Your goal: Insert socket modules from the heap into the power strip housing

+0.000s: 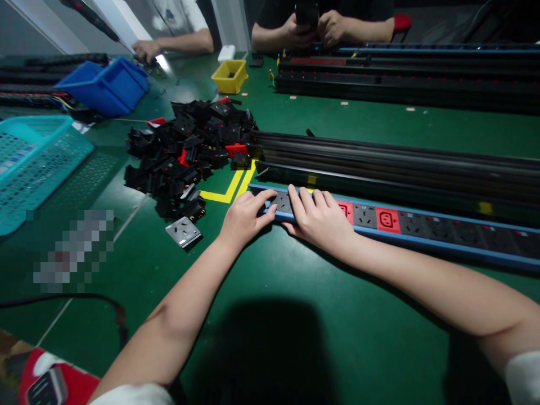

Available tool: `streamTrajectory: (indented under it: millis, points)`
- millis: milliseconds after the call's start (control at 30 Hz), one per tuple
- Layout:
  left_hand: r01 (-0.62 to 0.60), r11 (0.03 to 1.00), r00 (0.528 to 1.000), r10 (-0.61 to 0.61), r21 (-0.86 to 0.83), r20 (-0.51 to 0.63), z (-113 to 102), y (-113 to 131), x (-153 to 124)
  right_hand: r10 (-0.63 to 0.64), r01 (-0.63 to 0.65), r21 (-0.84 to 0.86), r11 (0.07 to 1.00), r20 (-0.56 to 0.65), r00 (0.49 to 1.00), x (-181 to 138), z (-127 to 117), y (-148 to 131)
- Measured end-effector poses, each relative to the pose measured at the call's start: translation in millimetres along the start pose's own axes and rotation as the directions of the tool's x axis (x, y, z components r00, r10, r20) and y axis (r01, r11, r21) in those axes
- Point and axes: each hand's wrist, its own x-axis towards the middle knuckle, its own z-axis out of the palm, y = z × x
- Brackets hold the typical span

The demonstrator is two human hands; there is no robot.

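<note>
A long blue power strip [422, 243] lies on the green table, fitted with black sockets and red sockets [387, 220]. My left hand [247, 216] is at its left end, thumb and forefinger closed about the edges beside a black socket [282, 201]. Just right of it, my right hand [320, 218] grips the strip, fingers over the top and thumb along the near side, covering part of the row. To the left is a heap of loose black socket modules [185, 140] with a few red ones. A single module [183, 232] rests apart, nearer me.
Black rails [379, 160] lie behind the strip, more strips [379, 84] farther back. A yellow bin [230, 77], blue bins [105, 84] and a teal basket [42, 163] stand left. Two people sit opposite; one holds a phone [307, 12]. A cable [97, 298] crosses the lower left.
</note>
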Motion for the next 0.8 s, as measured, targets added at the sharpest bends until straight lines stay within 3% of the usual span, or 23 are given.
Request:
streamTrajectory:
  millis: [267,433,533,633,700,800]
  points:
    - [-0.009,0.999,1.000,0.009,0.035,-0.015,1,0,0,0.003,-0.003,0.009,1.000,-0.003,1.000,0,1,0]
    - [0.077,0.980,0.992,-0.093,-0.184,-0.082,1,1,1,0.004,-0.004,0.029,1.000,0.001,1.000,0,-1,0]
    - [0.148,0.888,0.957,-0.240,-0.434,-0.164,3,-3,3,-0.061,0.063,0.070,0.996,-0.023,0.998,1,-1,2]
    - [0.221,0.748,0.888,-0.420,-0.626,-0.187,7,-11,8,-0.224,0.231,0.094,0.968,-0.076,0.972,0,1,7]
    - [0.257,0.661,0.846,-0.506,-0.706,-0.166,10,-17,12,-0.317,0.324,0.090,0.942,-0.088,0.944,0,2,10]
    - [0.287,0.587,0.808,-0.573,-0.757,-0.137,12,-22,16,-0.352,0.358,0.107,0.928,-0.067,0.933,1,3,13]
